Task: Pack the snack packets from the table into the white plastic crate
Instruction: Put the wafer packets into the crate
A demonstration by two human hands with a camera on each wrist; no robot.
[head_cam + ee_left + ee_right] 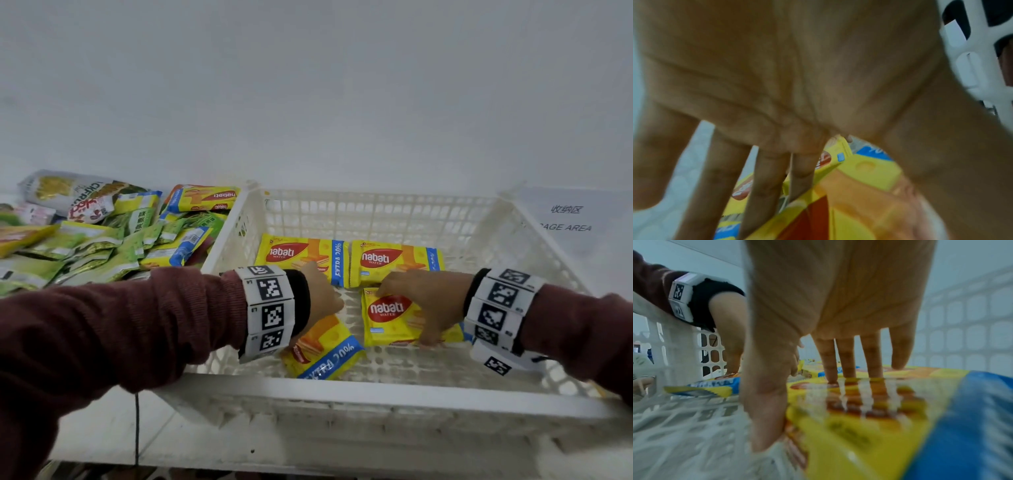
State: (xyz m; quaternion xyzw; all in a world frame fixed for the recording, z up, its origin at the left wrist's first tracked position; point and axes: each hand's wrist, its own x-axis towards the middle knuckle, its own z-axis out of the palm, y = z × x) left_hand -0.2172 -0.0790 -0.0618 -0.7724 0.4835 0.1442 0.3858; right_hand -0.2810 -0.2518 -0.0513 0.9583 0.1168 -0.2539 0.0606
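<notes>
- The white plastic crate [387, 387] stands on the white surface [102, 428], its near rim closest to the person; both hands reach down inside it.
- Four yellow Nabati wafer packets lie flat on its lattice floor, two near and two far.
- The near left packet [325, 353] lies askew, its long axis running diagonally with the blue "EXTRA" band toward the near right.
- The left hand [317, 301] is over this packet's far end. In the left wrist view its fingers [764, 183] are straight and spread, pointing down at the packets; whether they touch is unclear.
- The near right packet [394, 318] lies with its long axis left to right, logo end to the left and readable from the near side.
- The right hand [424, 301] rests on top of it with fingers straight and slightly apart, fingertips [846, 371] pressing its top, while the thumb [766, 426] sits against its near edge.
- Beyond, the far left packet [301, 257] and the far right packet [397, 260] lie side by side, just touching, long axes left to right, logos upright.
- Outside the crate, on the left of the surface, a loose heap of green snack packets [78, 246] remains, with another yellow wafer packet [205, 198] at its far right edge, logo upside down.
- To the far right lies a paper sign [568, 219].
</notes>
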